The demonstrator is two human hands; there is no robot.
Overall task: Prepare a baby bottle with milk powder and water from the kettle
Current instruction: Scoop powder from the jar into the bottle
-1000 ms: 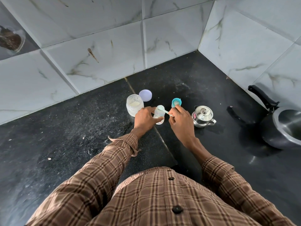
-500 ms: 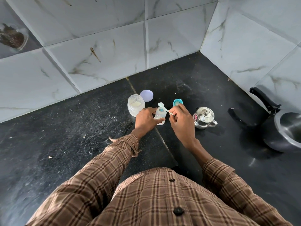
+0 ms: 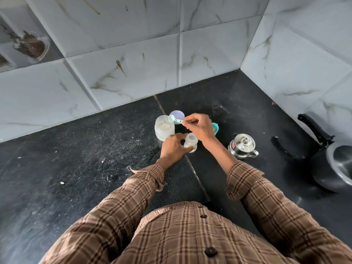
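Right hand (image 3: 200, 128) pinches scoop (image 3: 176, 120) over jar (image 3: 164, 130) | left hand (image 3: 173, 147) grips bottle (image 3: 190, 142)

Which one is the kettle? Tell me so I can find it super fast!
Look at the black counter, in the corner where the tiled walls meet. Right of the right hand stands the kettle. It is the only small shiny metal pot there, with a knobbed lid.
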